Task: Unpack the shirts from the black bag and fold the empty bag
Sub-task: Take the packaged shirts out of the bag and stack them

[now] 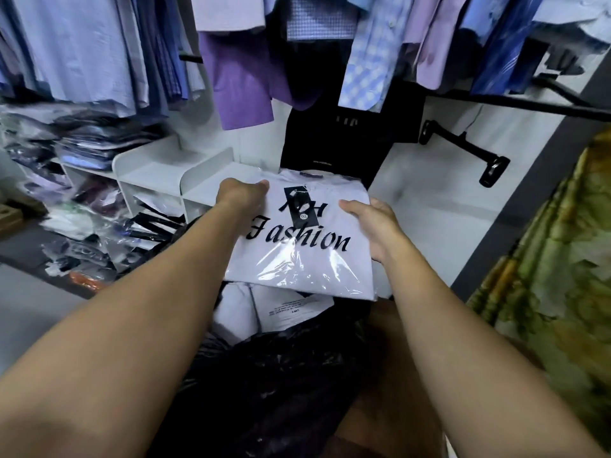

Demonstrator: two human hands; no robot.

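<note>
Holding one wrapped shirt just above the bag, clamping it at opposite edges with the left hand and the right hand, thumbs on top, fingers seemingly curled underneath, out of sight. Unpacking only partway: leaving at least two more packs lying in the bag's open mouth, so emptying unfinished and folding not yet begun. Facing a white shelf beyond the bag, fit for setting down. Working under hung shirts above the bag, with a black hanger beyond it to the right and loose clutter left of it crowding the floor.
</note>
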